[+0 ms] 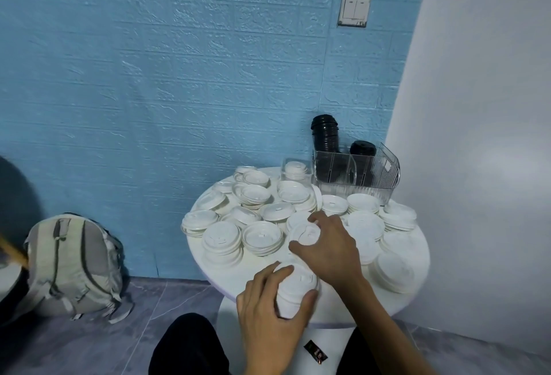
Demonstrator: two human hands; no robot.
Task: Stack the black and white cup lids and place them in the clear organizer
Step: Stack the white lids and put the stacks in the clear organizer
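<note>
A stack of white lids [295, 291] is gripped by the left hand [269, 312] at the round table's [208, 264] near edge. A single white lid [307, 233] is pinched by the right hand [331, 248], just beyond and above the stack. The clear organizer [357, 172], holding black lid stacks [325, 136], sits far back-right, nearer the right hand.

Left hand [268, 312] gripping white lid stack [296, 288], right hand [328, 243] pinching a white lid [305, 233]

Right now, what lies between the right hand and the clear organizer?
In the head view, loose white lids cover the table between the right hand and organizer.
</note>
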